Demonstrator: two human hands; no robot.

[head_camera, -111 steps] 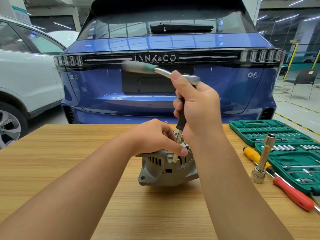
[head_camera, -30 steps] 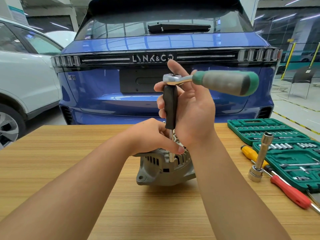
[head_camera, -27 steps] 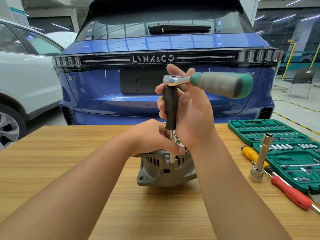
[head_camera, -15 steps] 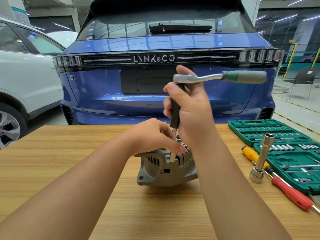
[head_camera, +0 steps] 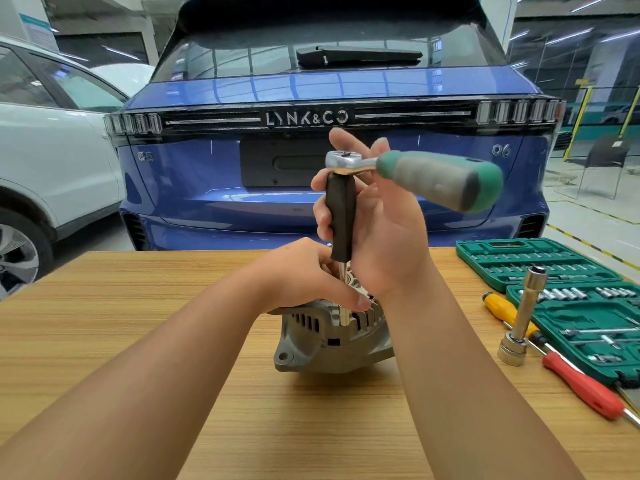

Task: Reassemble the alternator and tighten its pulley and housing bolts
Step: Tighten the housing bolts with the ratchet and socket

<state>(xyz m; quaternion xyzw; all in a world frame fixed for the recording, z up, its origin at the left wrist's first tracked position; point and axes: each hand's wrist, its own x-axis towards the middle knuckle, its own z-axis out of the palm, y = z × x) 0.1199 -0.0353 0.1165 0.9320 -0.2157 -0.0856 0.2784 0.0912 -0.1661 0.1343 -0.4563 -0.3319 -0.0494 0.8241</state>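
Keeping your left hand [head_camera: 304, 275] clamped on the alternator [head_camera: 332, 341], hold the extension bar [head_camera: 341, 216] upright in your right hand's [head_camera: 381, 237] curled fingers while swinging the ratchet [head_camera: 415, 171].

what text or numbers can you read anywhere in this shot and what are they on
"LYNK&CO" on the blue car, centred in its black tailgate light bar.
"06" on the tailgate's right side.
Small badge on the tailgate's left side: too blurred to read.
Wall sign, top left: too small to read.
Green socket case: no legible markings.
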